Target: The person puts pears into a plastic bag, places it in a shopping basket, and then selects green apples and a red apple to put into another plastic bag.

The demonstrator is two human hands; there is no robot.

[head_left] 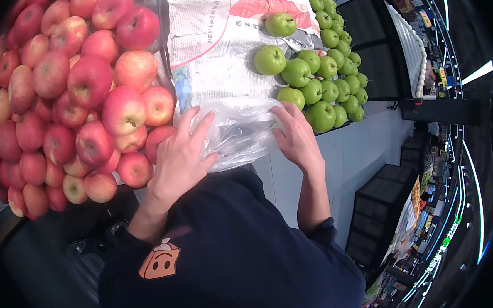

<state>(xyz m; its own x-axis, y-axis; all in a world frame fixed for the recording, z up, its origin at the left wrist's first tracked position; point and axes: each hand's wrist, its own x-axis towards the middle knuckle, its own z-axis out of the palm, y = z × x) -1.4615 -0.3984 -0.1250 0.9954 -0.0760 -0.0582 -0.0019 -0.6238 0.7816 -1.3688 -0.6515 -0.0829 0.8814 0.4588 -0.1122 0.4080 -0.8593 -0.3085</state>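
Observation:
A clear plastic bag [240, 133] lies at the near edge of the newspaper [214, 61], between both hands. At its left side my left hand [185, 151] has its fingers spread, with the fingertips against the plastic. My right hand [297, 137] bends its fingers over the bag's right edge, thumb and fingers apart. Red apples [89, 81] are piled just left of my left hand. Close to my right hand is a group of green apples [320, 115], some resting on the newspaper.
A dark divider [165, 52] runs between the red apples and the newspaper. Dark crates [374, 203] stand at the right, beyond the grey floor [336, 155]. Farther right are shop displays and light strips.

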